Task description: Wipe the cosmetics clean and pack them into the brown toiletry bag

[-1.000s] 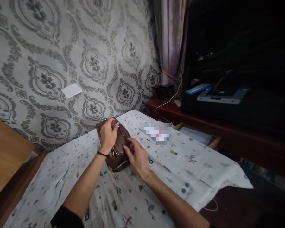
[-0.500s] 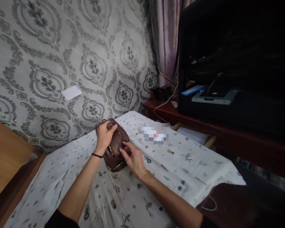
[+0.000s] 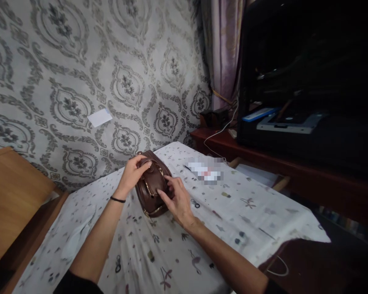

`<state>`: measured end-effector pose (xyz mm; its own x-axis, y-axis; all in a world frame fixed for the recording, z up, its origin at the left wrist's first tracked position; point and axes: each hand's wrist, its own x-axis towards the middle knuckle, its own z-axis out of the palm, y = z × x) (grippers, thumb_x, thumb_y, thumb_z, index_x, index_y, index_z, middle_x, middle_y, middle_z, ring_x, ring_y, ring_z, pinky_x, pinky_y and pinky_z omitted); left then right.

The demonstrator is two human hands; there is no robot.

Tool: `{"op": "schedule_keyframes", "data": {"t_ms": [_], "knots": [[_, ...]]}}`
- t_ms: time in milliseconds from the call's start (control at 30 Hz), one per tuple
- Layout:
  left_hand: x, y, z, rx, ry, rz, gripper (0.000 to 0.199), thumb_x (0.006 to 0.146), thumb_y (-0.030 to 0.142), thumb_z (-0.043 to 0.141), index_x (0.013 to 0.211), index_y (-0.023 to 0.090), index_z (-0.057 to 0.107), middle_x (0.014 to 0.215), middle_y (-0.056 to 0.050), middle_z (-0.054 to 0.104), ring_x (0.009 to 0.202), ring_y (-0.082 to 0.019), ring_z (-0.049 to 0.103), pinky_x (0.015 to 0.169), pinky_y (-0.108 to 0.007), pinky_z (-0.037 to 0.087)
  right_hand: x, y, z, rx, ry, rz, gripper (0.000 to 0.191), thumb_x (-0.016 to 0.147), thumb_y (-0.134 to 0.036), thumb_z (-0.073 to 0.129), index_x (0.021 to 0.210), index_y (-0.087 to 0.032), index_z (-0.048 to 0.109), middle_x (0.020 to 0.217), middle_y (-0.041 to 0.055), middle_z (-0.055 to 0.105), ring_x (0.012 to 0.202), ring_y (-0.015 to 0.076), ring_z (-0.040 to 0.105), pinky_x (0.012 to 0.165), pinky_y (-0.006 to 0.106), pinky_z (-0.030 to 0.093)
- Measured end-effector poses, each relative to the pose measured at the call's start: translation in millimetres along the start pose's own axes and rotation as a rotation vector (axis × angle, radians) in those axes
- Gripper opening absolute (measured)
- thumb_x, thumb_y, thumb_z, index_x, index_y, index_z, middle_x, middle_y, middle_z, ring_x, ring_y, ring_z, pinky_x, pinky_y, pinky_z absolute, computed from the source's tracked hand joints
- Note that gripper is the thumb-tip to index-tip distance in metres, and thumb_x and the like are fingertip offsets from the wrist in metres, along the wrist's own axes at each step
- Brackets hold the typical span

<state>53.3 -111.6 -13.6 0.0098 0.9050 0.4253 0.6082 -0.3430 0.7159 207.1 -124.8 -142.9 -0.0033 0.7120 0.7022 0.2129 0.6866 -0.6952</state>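
A small brown leather handbag [image 3: 145, 194] with gold-coloured zips lies tilted on a patterned white cloth. My left hand [image 3: 133, 173] is closed on its upper end, with the thumb over the strap or handle area. Toward the lower front, my right hand [image 3: 178, 200] touches the bag around its curved zipped pocket. Thumb and index finger of that hand are spread apart, and the other fingers curl inward. Whether the right fingertips pinch a zip pull is too small to see. A dark band circles my left wrist.
The cloth-covered table [image 3: 227, 228] carries a blurred flat item [image 3: 205, 169] to the right of the bag. Beyond it are a partly open drawer [image 3: 257, 175], a white cable [image 3: 213, 139] and a large black screen [image 3: 309, 73]. A wooden panel [image 3: 15, 200] stands at left.
The view has shifted slightly, so the bag and surroundings appear further right. My left hand has barely moved on the bag. The right thumb and index finger still touch the front pocket.
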Motion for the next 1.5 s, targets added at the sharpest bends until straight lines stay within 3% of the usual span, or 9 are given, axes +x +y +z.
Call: {"op": "schedule_keyframes", "data": {"t_ms": [167,300,433,667,1000,1333,1500], "knots": [[-11.3,-5.8,-20.8,0.058,-0.082,-0.030,0.027,0.076,0.042,0.067,0.068,0.018,0.058,0.064,0.003,0.056,0.063,-0.013,0.051,0.061,-0.024,0.040,-3.0,-3.7,0.0,-0.207,-0.081,-0.315,0.037,0.095,-0.025,0.055,0.131,-0.021,0.058,0.120,0.0139,0.059,0.107,0.0275,0.055,0.088,0.043,0.049],[-21.7,-8.6,-27.3,0.090,-0.155,-0.035,0.018,0.076,0.035,0.068,0.075,0.018,0.063,0.070,0.001,0.062,0.067,-0.015,0.056,0.063,-0.024,0.043,-5.6,-4.3,3.7,-0.335,-0.171,-0.415,0.038,0.096,-0.016,0.050,0.133,-0.023,0.059,0.132,0.0125,0.060,0.120,0.0279,0.049,0.093,0.042,0.043],[-23.4,-13.1,-32.7,0.118,-0.164,-0.015,0.013,0.076,0.031,0.068,0.078,0.018,0.066,0.074,0.000,0.065,0.070,-0.016,0.057,0.067,-0.026,0.044,-5.3,-0.1,4.3,-0.415,-0.167,-0.446,0.037,0.097,-0.014,0.050,0.130,-0.024,0.062,0.131,0.0120,0.062,0.121,0.0273,0.049,0.094,0.043,0.039],[-24.9,-19.6,-30.0,0.107,-0.095,0.011,0.020,0.080,0.037,0.060,0.075,0.018,0.061,0.077,-0.003,0.064,0.076,-0.019,0.059,0.070,-0.028,0.047,-4.8,0.8,1.7,-0.472,-0.215,-0.425,0.040,0.093,-0.012,0.051,0.129,-0.024,0.062,0.133,0.0129,0.062,0.124,0.0291,0.047,0.097,0.046,0.035],[-36.4,-1.5,-22.4,0.256,0.000,0.041,0.019,0.080,0.032,0.059,0.067,0.020,0.054,0.064,0.003,0.054,0.066,-0.015,0.049,0.063,-0.026,0.037,-3.3,-12.5,0.1,-0.381,-0.200,-0.375,0.031,0.091,-0.020,0.054,0.119,-0.021,0.066,0.132,0.0130,0.061,0.122,0.0305,0.047,0.097,0.049,0.035],[-52.2,9.0,-16.1,0.407,-0.081,0.096,0.022,0.084,0.030,0.055,0.067,0.021,0.045,0.067,0.003,0.049,0.065,-0.015,0.047,0.062,-0.027,0.035,-3.5,-9.0,0.1,-0.315,-0.226,-0.395,0.036,0.091,-0.015,0.051,0.123,-0.019,0.065,0.132,0.0156,0.059,0.123,0.0307,0.045,0.096,0.048,0.042],[-57.9,16.8,-15.0,0.515,-0.184,0.139,0.024,0.087,0.027,0.051,0.066,0.022,0.040,0.067,0.002,0.050,0.064,-0.016,0.049,0.060,-0.028,0.035,-2.1,-8.2,-2.3,-0.228,-0.199,-0.392,0.036,0.089,-0.013,0.051,0.121,-0.021,0.066,0.124,0.0132,0.062,0.121,0.0296,0.048,0.095,0.047,0.045]]}}
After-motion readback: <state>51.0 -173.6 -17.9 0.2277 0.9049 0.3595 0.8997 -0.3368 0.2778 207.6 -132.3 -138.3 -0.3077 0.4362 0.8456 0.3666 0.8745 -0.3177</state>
